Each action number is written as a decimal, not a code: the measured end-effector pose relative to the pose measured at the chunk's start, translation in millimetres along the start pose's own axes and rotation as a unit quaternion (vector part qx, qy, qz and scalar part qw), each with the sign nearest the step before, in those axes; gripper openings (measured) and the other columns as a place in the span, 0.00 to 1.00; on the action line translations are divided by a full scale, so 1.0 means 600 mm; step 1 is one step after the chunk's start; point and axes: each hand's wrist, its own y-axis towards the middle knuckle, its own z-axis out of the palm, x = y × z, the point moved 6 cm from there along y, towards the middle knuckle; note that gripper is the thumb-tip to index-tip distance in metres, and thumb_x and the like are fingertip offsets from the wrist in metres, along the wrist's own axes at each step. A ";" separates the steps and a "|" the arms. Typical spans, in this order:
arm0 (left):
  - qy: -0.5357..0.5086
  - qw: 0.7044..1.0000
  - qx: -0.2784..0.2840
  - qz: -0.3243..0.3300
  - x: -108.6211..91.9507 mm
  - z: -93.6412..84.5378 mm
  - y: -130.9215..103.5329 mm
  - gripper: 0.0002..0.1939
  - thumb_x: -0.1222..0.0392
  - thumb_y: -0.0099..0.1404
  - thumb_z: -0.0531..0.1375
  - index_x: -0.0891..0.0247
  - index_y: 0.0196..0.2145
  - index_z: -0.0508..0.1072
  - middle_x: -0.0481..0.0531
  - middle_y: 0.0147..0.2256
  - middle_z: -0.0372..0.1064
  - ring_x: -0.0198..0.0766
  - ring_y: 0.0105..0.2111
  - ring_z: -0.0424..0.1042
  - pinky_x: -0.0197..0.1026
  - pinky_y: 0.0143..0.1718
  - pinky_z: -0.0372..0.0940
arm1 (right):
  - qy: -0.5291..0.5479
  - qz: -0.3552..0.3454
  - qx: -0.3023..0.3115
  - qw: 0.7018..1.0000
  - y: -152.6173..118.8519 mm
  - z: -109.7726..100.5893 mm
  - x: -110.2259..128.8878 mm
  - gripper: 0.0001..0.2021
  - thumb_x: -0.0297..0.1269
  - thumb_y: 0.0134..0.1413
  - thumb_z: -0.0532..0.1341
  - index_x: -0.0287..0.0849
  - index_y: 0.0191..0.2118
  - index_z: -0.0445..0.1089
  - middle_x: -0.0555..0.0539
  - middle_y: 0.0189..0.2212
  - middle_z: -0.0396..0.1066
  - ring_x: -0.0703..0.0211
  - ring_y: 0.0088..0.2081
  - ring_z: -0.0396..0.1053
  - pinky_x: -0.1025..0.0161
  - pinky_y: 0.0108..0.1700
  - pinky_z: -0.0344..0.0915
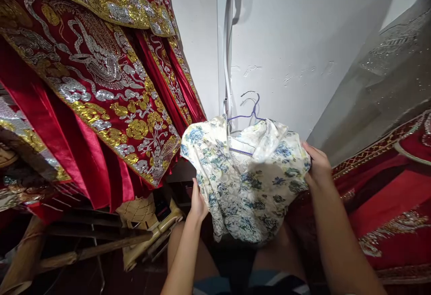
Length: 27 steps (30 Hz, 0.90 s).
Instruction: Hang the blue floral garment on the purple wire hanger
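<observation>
A white short-sleeved blouse [249, 187] with blue and green flowers hangs on a purple hanger [254, 111] in front of me. The hanger's hook rises above the collar. My left hand [199, 200] grips the left side of the blouse below its sleeve, with most of the fingers hidden behind the cloth. At the other side, my right hand [318, 165] is closed on the edge of the right sleeve, thumb in front. Between them the fabric is spread out, and its lower hem curves over my lap.
Red embroidered cloth [111, 75] with gold and silver sequins hangs at the left. Below it stand a bamboo frame [97, 248] and a woven basket [138, 209]. More red beaded cloth [390, 196] lies at the right. A pale wall [286, 30] with a cable [227, 48] rises ahead.
</observation>
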 end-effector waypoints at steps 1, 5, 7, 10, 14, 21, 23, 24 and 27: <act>-0.028 0.999 0.002 -0.018 0.006 -0.002 -0.006 0.42 0.22 0.58 0.53 0.59 0.51 0.76 0.60 0.53 0.74 0.57 0.62 0.64 0.57 0.61 0.62 | 0.004 0.008 0.011 1.000 0.001 0.015 -0.008 0.12 0.41 0.35 0.73 0.39 0.27 0.77 0.45 0.20 0.74 0.43 0.32 0.78 0.50 0.38 0.77; -0.052 0.997 -0.014 -0.052 0.019 -0.012 -0.028 0.36 0.37 0.52 0.70 0.60 0.53 0.74 0.59 0.55 0.73 0.55 0.62 0.65 0.53 0.64 0.60 | 0.013 0.047 0.057 0.997 -0.009 0.045 -0.041 0.15 0.41 0.35 0.74 0.38 0.30 0.78 0.46 0.23 0.77 0.44 0.32 0.79 0.53 0.35 0.77; -0.032 0.997 -0.037 -0.054 0.023 -0.019 -0.037 0.34 0.47 0.53 0.72 0.60 0.55 0.73 0.59 0.57 0.72 0.53 0.63 0.65 0.52 0.66 0.57 | 0.007 0.059 0.060 0.996 -0.018 0.034 -0.052 0.15 0.43 0.35 0.74 0.39 0.30 0.78 0.46 0.24 0.78 0.45 0.31 0.79 0.55 0.33 0.76; -0.007 0.997 -0.040 -0.061 0.035 -0.021 -0.052 0.33 0.52 0.53 0.73 0.61 0.56 0.72 0.59 0.58 0.71 0.54 0.62 0.65 0.54 0.67 0.54 | -0.023 0.090 0.065 0.993 -0.033 0.002 -0.068 0.15 0.44 0.34 0.74 0.40 0.30 0.78 0.47 0.24 0.77 0.46 0.31 0.79 0.56 0.32 0.76; 0.022 0.996 -0.005 -0.082 0.057 -0.015 -0.074 0.36 0.53 0.52 0.73 0.61 0.57 0.72 0.60 0.57 0.71 0.54 0.62 0.66 0.54 0.67 0.53 | -0.054 0.105 0.073 0.990 -0.052 -0.037 -0.093 0.17 0.48 0.36 0.74 0.42 0.30 0.77 0.48 0.25 0.77 0.48 0.32 0.78 0.57 0.32 0.74; 0.092 0.992 0.028 -0.080 0.057 -0.011 -0.093 0.42 0.52 0.49 0.75 0.59 0.61 0.69 0.61 0.59 0.69 0.56 0.62 0.65 0.55 0.68 0.50 | -0.052 0.005 -0.120 0.991 -0.065 -0.115 -0.137 0.22 0.51 0.34 0.74 0.40 0.34 0.75 0.53 0.26 0.72 0.65 0.23 0.65 0.67 0.23 0.64; 0.109 0.989 0.027 -0.091 0.061 -0.013 -0.096 0.41 0.52 0.50 0.74 0.58 0.61 0.70 0.61 0.61 0.67 0.56 0.65 0.61 0.55 0.69 0.49 | -0.074 -0.029 -0.169 0.982 -0.086 -0.130 -0.152 0.20 0.51 0.38 0.72 0.41 0.32 0.74 0.53 0.27 0.71 0.64 0.23 0.64 0.66 0.24 0.64; 0.115 0.988 0.026 -0.099 0.066 -0.014 -0.097 0.41 0.52 0.51 0.74 0.58 0.61 0.70 0.61 0.62 0.66 0.56 0.65 0.60 0.54 0.69 0.48 | -0.088 -0.041 -0.178 0.979 -0.101 -0.131 -0.160 0.18 0.52 0.41 0.70 0.42 0.32 0.73 0.53 0.27 0.71 0.64 0.23 0.64 0.65 0.24 0.64; 0.117 0.986 0.014 -0.117 0.081 -0.016 -0.099 0.40 0.51 0.52 0.74 0.58 0.61 0.70 0.61 0.63 0.64 0.56 0.67 0.56 0.54 0.70 0.45 | -0.135 -0.004 -0.095 0.986 -0.154 -0.091 -0.198 0.16 0.53 0.49 0.65 0.44 0.30 0.70 0.51 0.26 0.70 0.61 0.23 0.65 0.64 0.24 0.64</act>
